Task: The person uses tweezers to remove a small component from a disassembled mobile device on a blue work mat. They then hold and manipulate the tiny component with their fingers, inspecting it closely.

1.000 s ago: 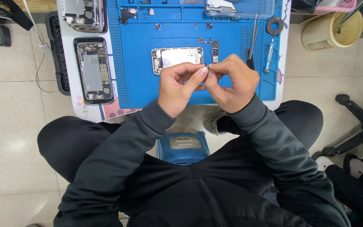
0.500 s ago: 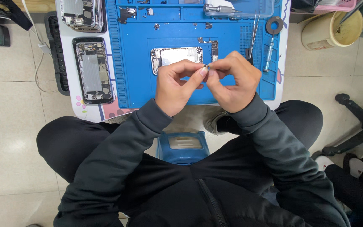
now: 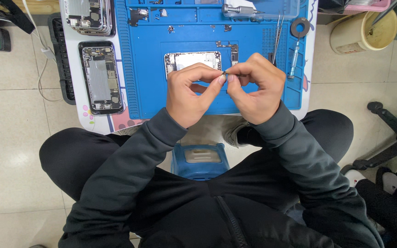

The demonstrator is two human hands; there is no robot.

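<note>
The white table point(image 3: 306, 98) carries a large blue work mat point(image 3: 152, 98), which covers most of its top and keeps loose parts from rolling off. To the mat's side, on the bare table, lies an opened phone point(image 3: 101, 78) with its insides up, and a stack of phone housings point(image 3: 88, 16) sits above it, parked out of the working area. In the middle of the mat rests a bare phone frame point(image 3: 191, 59), directly beyond the hands, so whatever is being handled stays close to it. Tweezers point(image 3: 277, 32) and a small screwdriver point(image 3: 295, 62) lie along the mat's far side, within easy reach of the right hand. A blue stool point(image 3: 201, 160) shows between the knees.

The left hand point(image 3: 191, 94) and right hand point(image 3: 258, 89) meet above the mat, thumbs and forefingers pinched together on a tiny dark part point(image 3: 226, 72). It is held up between the fingertips, clear of the mat, near the frame; what it is cannot be made out
</note>
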